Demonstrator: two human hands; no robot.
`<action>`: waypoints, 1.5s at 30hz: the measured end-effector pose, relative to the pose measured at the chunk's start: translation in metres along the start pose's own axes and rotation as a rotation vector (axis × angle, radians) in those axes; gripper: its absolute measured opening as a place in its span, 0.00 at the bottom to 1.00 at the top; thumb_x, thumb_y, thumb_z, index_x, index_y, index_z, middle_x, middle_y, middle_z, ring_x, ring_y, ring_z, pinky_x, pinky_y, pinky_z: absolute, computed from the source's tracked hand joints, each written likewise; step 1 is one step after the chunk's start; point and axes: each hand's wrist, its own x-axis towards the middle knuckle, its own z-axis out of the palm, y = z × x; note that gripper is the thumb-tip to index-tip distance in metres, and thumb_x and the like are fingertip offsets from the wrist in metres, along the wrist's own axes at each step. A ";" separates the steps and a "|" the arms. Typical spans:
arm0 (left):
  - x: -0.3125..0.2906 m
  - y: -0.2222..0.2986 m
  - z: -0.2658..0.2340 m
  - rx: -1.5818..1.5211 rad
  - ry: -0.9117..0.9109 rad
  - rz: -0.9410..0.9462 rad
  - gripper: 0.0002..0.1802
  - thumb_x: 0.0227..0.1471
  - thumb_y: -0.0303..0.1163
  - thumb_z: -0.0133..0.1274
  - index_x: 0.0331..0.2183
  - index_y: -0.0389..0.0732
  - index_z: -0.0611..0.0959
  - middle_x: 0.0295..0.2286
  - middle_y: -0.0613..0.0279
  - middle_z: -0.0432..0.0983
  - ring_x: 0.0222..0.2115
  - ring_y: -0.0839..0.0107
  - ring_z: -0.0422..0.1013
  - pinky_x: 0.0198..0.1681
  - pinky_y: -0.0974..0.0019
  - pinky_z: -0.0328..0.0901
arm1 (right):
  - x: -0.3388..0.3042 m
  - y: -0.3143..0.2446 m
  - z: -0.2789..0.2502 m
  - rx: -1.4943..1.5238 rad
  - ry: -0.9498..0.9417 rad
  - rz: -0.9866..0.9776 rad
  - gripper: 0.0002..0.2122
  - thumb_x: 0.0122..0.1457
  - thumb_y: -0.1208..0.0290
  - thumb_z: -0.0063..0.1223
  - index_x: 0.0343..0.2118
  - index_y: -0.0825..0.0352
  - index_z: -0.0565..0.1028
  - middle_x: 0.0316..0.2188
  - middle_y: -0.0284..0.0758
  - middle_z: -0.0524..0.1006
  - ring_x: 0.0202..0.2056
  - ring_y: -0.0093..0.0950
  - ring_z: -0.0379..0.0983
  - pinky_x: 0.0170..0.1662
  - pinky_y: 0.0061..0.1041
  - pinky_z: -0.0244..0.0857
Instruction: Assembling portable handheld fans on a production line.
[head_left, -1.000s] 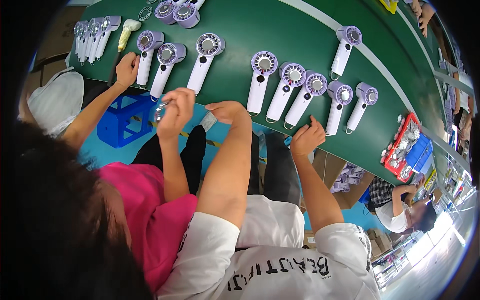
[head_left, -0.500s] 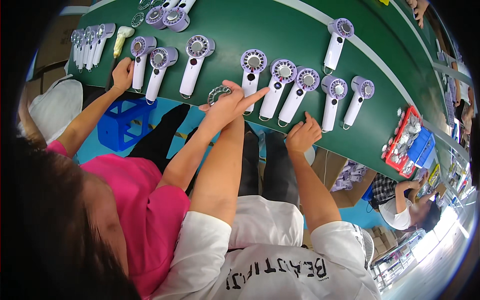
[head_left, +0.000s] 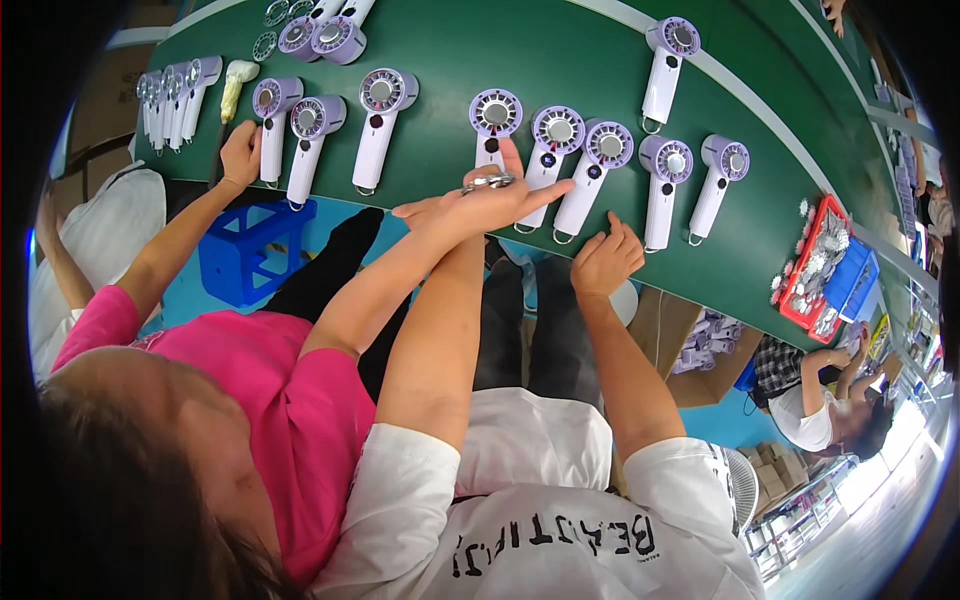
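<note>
My left forearm [head_left: 438,330] reaches up to the table edge, where a co-worker's hand [head_left: 480,207] crosses over it and hides most of my left hand. That co-worker's hand carries a clear, shiny ring [head_left: 488,181] and stretches a finger toward the fans. My right hand [head_left: 607,258] rests empty at the table's edge, fingers apart, left of a white and purple handheld fan [head_left: 659,205]. Beyond the hands lie a fan [head_left: 496,113], a second fan [head_left: 557,132] and a third fan [head_left: 607,147], side by side with round grilles away from me.
Left, a co-worker's other hand [head_left: 241,153] touches the table by a fan [head_left: 275,100] and a yellow-white headed tool [head_left: 235,85]. More fans stand further left. A red tray [head_left: 808,290] of silver parts and a blue bin [head_left: 851,280] sit right. An open carton [head_left: 650,335] stands below.
The co-worker's hand with the ring has moved right and slightly down toward the fans, tilting the ring edge-on. My right hand has barely moved.
</note>
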 end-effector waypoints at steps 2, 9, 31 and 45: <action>0.000 -0.025 -0.001 0.117 0.079 0.026 0.25 0.52 0.29 0.41 0.05 0.43 0.64 0.24 0.49 0.82 0.50 0.55 0.74 0.37 0.66 0.72 | 0.000 0.003 0.000 -0.007 -0.004 0.008 0.18 0.59 0.72 0.49 0.53 0.62 0.74 0.47 0.37 0.72 0.50 0.39 0.66 0.55 0.42 0.53; 0.027 -0.031 -0.002 0.382 -0.096 0.202 0.23 0.52 0.31 0.36 0.08 0.48 0.52 0.09 0.69 0.49 0.19 0.73 0.62 0.67 0.27 0.45 | 0.000 0.000 0.000 -0.001 -0.009 0.012 0.18 0.58 0.72 0.49 0.53 0.61 0.74 0.47 0.37 0.73 0.50 0.39 0.66 0.55 0.42 0.53; 0.008 0.030 0.001 0.224 0.253 0.844 0.23 0.63 0.37 0.36 0.38 0.34 0.84 0.27 0.57 0.79 0.30 0.63 0.75 0.33 0.68 0.69 | 0.004 -0.001 -0.007 0.068 -0.018 0.070 0.19 0.58 0.72 0.48 0.54 0.61 0.74 0.45 0.35 0.72 0.50 0.38 0.64 0.54 0.40 0.52; 0.072 0.125 0.022 0.465 0.945 2.253 0.26 0.68 0.47 0.37 0.35 0.38 0.83 0.28 0.57 0.83 0.24 0.55 0.79 0.25 0.58 0.73 | 0.027 -0.035 -0.026 0.449 -0.089 0.107 0.23 0.60 0.73 0.50 0.61 0.62 0.69 0.50 0.41 0.70 0.51 0.39 0.64 0.55 0.39 0.51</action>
